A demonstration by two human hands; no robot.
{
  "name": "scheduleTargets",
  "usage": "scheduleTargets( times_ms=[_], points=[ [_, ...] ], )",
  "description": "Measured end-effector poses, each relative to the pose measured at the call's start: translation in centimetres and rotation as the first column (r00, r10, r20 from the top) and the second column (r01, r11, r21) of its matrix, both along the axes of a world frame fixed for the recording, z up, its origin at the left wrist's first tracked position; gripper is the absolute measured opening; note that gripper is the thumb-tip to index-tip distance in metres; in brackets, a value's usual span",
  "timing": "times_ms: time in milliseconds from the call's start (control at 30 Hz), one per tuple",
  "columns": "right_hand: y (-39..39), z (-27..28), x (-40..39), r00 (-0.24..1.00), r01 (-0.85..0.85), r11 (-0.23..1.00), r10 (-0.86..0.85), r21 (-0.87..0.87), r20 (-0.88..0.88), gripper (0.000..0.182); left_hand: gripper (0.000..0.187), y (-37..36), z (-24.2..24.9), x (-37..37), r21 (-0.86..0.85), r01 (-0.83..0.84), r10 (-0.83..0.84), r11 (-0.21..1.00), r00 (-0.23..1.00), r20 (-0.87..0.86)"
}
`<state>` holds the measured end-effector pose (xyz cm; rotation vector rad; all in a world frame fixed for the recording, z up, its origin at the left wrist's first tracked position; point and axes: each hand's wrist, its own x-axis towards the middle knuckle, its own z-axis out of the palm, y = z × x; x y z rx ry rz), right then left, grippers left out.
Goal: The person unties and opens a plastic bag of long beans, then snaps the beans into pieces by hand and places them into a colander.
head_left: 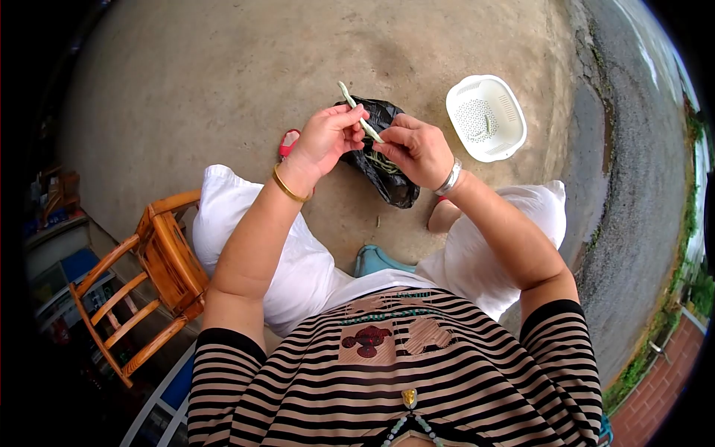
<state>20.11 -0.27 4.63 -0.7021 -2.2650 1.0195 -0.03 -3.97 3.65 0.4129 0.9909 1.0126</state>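
Note:
A long pale green bean pod (345,92) is held between both hands over a black plastic bag. My left hand (328,140) pinches it around the middle, and its upper end sticks out past the fingers. At the lower end, my right hand (419,151) grips the tip between thumb and fingers. Below them the black plastic bag (403,192) lies open on the ground, with more pods (382,165) partly showing inside. To the right stands a white perforated basket (513,123) with a short bean piece (488,124) in it.
A wooden chair (175,261) stands at the left beside my knee. A small green scrap (377,222) lies on the concrete ground (223,97) between my feet. A blue-green seat (378,261) shows beneath me. The road (633,186) runs along the right.

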Motion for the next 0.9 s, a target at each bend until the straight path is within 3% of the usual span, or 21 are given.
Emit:
scheduleTargets(
  times_ms=[67, 233, 433, 567, 633, 700, 733, 767, 800, 900],
  points=[
    [0.1, 0.0, 0.0, 0.998, -0.047, 0.997, 0.050, 0.053, -0.043, 0.010, 0.016, 0.0, -0.3, -0.1, -0.037, 0.016, -0.013, 0.999, 0.996, 0.085],
    [0.3, 0.5, 0.2, 0.980, -0.155, 0.980, 0.169, 0.123, -0.105, 0.010, 0.016, -0.1, -0.2, 0.1, -0.062, 0.060, -0.054, 0.996, 0.995, 0.087],
    [0.4, 0.7, 0.5, 0.989, 0.143, 0.984, -0.138, 0.109, -0.054, 0.016, 0.015, 0.1, -0.2, -0.4, -0.084, -0.020, 0.026, 0.996, 0.997, 0.068],
    [1.0, 2.4, 1.1, 0.956, 0.267, 0.964, -0.266, -0.003, -0.122, 0.015, 0.015, 0.2, -1.2, -1.1, -0.117, -0.119, 0.125, 0.986, 0.991, 0.050],
    [2.6, 2.5, 1.7, 0.894, 0.414, 0.909, -0.415, -0.045, -0.170, 0.012, 0.015, 0.2, -1.3, -1.5, -0.121, -0.154, 0.161, 0.981, 0.986, 0.051],
    [4.7, 0.8, 2.0, 0.811, 0.314, 0.817, -0.496, -0.484, -0.311, 0.013, 0.016, 0.3, -1.0, -1.7, -0.106, -0.154, 0.162, 0.982, 0.984, 0.073],
    [4.8, 0.6, 2.2, 0.840, 0.131, 0.651, -0.473, -0.748, -0.265, 0.014, 0.016, 0.3, -0.7, -1.6, -0.084, -0.133, 0.140, 0.988, 0.987, 0.080],
    [4.6, 0.4, 2.8, 0.865, -0.045, 0.390, -0.445, -0.920, -0.231, 0.015, 0.016, 0.1, -0.4, -1.1, -0.064, -0.100, 0.105, 0.993, 0.990, 0.091],
    [3.9, 0.0, 2.2, 0.902, -0.047, 0.271, -0.403, -0.961, -0.158, 0.018, 0.016, -0.1, -0.2, -0.7, -0.043, -0.074, 0.078, 0.996, 0.992, 0.100],
    [1.7, 0.2, 0.8, 0.982, 0.025, 0.395, -0.181, -0.918, -0.051, 0.023, 0.015, -0.2, -0.2, 0.0, -0.029, -0.030, 0.033, 0.999, 0.994, 0.105]
  ],
)
